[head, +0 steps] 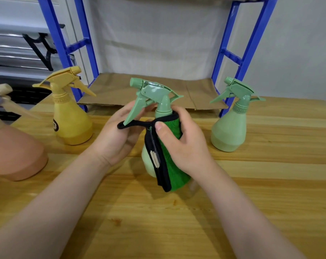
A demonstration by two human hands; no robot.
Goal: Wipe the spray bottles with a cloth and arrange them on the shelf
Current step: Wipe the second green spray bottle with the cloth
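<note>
Wooden table (177, 221) carries yellow bottle (70, 120), pink bottle (14, 156), green bottle (229, 128).

1. Left hand (119, 135): forearm enters from 7 o'clock, palm turned right, fingers curled, gripping.
2. Right hand (179, 139): forearm enters from 5 o'clock, fingers wrapped, thumb pressed flat toward 11 o'clock.

Looks like a workshop/storeroom, not a home: blue metal rack shelving (247, 45) w/ brown cardboard liner (139, 88) on the shelf, plain grey wall behind, wooden plank worktable (270, 174) in front, metal slatted shutter/rails (12, 45) at left. Plastic spray bottles (70, 113) standing on the table.
</note>
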